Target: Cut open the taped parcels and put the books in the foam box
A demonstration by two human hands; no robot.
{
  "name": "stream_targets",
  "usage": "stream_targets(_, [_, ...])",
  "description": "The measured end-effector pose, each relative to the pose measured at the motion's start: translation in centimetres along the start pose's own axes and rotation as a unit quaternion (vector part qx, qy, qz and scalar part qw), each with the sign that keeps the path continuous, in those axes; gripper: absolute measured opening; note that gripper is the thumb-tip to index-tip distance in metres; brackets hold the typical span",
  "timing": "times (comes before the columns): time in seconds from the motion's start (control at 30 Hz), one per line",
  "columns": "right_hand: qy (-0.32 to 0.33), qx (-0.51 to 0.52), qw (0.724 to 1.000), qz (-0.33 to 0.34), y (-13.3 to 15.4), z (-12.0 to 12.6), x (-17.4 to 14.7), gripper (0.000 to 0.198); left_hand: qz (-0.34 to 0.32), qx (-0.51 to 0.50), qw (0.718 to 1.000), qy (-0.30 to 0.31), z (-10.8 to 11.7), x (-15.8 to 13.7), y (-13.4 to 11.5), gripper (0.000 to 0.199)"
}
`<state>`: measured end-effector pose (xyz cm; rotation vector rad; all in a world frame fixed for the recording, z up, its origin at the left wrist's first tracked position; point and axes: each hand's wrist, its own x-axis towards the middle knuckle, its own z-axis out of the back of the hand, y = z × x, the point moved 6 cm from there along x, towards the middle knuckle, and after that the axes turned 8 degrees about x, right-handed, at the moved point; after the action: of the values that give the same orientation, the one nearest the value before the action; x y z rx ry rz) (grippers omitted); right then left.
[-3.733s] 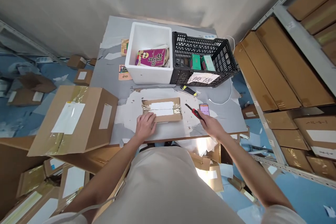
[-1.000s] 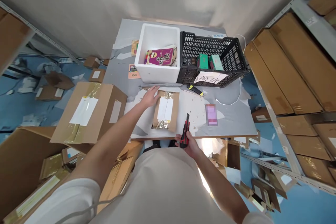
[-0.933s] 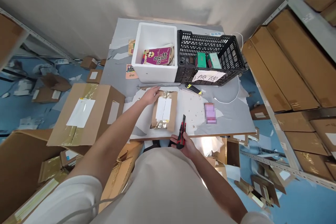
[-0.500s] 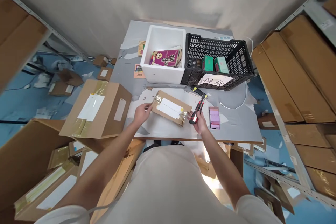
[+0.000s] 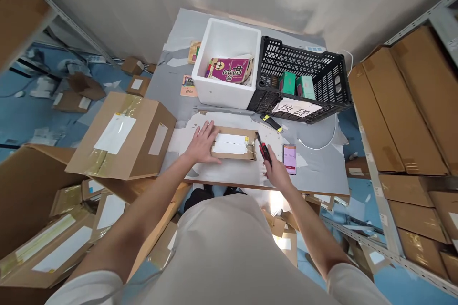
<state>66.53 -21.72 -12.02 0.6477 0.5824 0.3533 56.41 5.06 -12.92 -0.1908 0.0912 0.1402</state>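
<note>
A small flat cardboard box with a white label and shiny tape at its right end lies on the table. My left hand rests on the box's left end with fingers spread. Gripped in my right hand is a red and black utility knife, its tip at the taped right end of the box. I cannot tell whether the blade touches the tape. Behind the knife lies a yellow and black box cutter. A phone with a lit screen lies right of my right hand.
At the back of the table stand a white foam bin with booklets and a black crate with green boxes. A large taped carton sits at the left edge. Stacked cartons fill the right-hand shelf.
My left hand has gone from pinching the box's corner to lying spread on it. The box has turned nearly level, and the knife has swung round to its right end.
</note>
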Motion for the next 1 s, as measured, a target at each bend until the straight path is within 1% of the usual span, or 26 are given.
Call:
stream_targets(0.03, [0.012, -0.058, 0.998, 0.010, 0.5, -0.3, -0.8, 0.059, -0.010, 0.016, 1.000, 0.017, -0.2, 0.7, -0.2, 0.125])
stream_targets(0.1, [0.021, -0.150, 0.988, 0.018, 1.6, -1.1, -1.7, 0.059, -0.011, 0.028, 0.999, 0.034, -0.7, 1.5, -0.4, 0.126])
stream_targets(0.2, [0.022, -0.249, 0.968, -0.018, 2.9, -2.3, -2.1, 0.060, 0.008, 0.017, 0.999, 0.027, -1.4, 1.5, -0.7, 0.125])
stream_targets(0.3, [0.026, -0.301, 0.952, -0.057, 3.9, -3.2, -2.2, 0.063, 0.029, 0.007, 0.999, 0.023, -1.6, 1.2, -0.8, 0.120])
stream_targets(0.4, [0.030, -0.304, 0.949, -0.082, 4.7, -3.7, -2.8, 0.067, 0.046, -0.003, 0.998, 0.034, -1.5, 1.2, -0.7, 0.119])
stream_targets(0.53, [0.049, -0.316, 0.942, -0.100, 5.7, -4.0, -4.0, 0.075, 0.034, -0.024, 0.999, 0.023, -1.6, 1.4, -0.8, 0.124])
stream_targets(0.6, [0.055, -0.323, 0.939, -0.102, 6.2, -4.1, -4.1, 0.078, 0.026, -0.031, 0.999, 0.012, -1.7, 1.4, -0.8, 0.125])
stream_targets(0.7, [0.071, -0.321, 0.939, -0.101, 6.7, -4.2, -3.3, 0.079, 0.015, -0.039, 0.999, 0.003, -1.9, 1.4, -0.8, 0.125])
stream_targets(0.83, [0.095, -0.307, 0.942, -0.098, 6.1, -4.0, -2.9, 0.077, 0.019, -0.046, 0.999, -0.006, -1.9, 1.2, -0.7, 0.123])
stream_targets(1.0, [0.101, -0.305, 0.943, -0.087, 5.3, -3.3, -4.8, 0.065, 0.021, -0.053, 0.998, -0.009, -2.2, 1.3, -0.7, 0.125])
